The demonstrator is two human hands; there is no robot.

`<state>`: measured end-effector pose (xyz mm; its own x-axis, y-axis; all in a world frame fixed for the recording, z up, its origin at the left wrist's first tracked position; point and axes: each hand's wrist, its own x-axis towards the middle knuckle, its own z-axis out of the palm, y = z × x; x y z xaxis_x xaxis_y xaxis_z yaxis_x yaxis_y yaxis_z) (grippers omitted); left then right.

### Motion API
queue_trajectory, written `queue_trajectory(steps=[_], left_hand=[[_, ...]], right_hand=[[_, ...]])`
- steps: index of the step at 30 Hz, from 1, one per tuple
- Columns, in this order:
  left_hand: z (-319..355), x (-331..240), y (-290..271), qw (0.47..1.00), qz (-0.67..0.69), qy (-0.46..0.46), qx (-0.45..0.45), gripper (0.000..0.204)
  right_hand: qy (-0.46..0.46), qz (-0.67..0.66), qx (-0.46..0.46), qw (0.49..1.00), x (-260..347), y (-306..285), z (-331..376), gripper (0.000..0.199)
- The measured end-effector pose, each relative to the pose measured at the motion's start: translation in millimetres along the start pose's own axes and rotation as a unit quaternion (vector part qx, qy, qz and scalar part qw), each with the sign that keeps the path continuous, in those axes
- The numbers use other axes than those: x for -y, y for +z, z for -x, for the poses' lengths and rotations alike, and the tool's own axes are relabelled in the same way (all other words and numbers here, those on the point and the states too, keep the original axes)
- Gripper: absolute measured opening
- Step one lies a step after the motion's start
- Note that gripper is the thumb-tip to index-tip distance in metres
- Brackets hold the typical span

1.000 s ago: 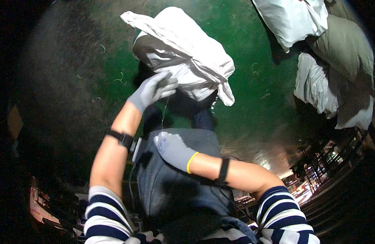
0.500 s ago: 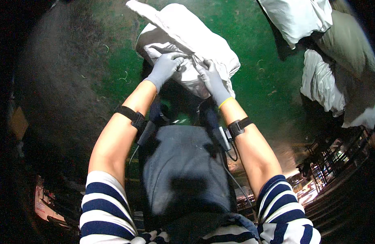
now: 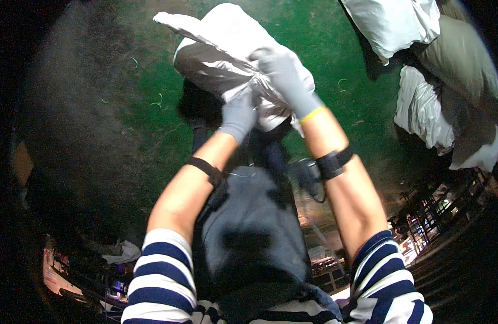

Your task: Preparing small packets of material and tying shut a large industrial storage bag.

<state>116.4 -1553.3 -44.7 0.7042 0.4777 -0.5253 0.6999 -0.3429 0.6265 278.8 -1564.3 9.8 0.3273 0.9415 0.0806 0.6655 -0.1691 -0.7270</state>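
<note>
A bulging white sack (image 3: 235, 32) stands before me, its fabric drawn into tight folds at a gathered neck, with a twisted flap jutting to the upper left. My left hand (image 3: 240, 114), in a grey glove, is closed at the near side of the gathered neck; its fingertips are partly hidden. Over the right side of the neck passes my right hand (image 3: 280, 73), also gloved in grey, its fingers curled and somewhat blurred. What it holds, if anything, cannot be made out. Below the left hand, a thin pale strand (image 3: 242, 175) shows against my dark apron (image 3: 249, 216).
On the right lie a full white sack (image 3: 394, 24), a greyish-green sack (image 3: 462, 59) and a crumpled white sack (image 3: 421, 110). Short pale scraps of string (image 3: 159, 100) are scattered on the worn green floor (image 3: 340, 124). Dark racks (image 3: 432, 205) stand at the lower right.
My left hand has shifted right and nearer to me, below the neck. The right hand has moved up and across the sack's top. The sack's flap has swung slightly left and down.
</note>
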Motion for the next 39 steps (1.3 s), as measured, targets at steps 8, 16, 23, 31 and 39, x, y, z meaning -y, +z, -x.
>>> queue_trajectory(steps=[8,16,23,31,39], left_hand=[[-2,71,-19,0.955,0.061,0.289,-0.023,0.04],[-12,45,-84,0.712,0.617,-0.222,0.251,0.035],[16,69,-84,0.514,0.737,-0.36,0.253,0.015],[104,68,-101,0.458,0.816,-0.321,0.147,0.031],[93,50,-106,0.714,0.644,-0.182,0.206,0.026]], right_hand=[[0.208,0.111,0.209,0.949,116,49,21,0.017],[0.159,0.198,0.134,0.958,121,56,67,0.037],[0.488,-0.054,-0.087,0.867,9,51,59,0.043],[0.554,-0.706,-0.109,0.427,16,10,111,0.028],[0.383,0.207,0.215,0.874,-28,-62,84,0.021]])
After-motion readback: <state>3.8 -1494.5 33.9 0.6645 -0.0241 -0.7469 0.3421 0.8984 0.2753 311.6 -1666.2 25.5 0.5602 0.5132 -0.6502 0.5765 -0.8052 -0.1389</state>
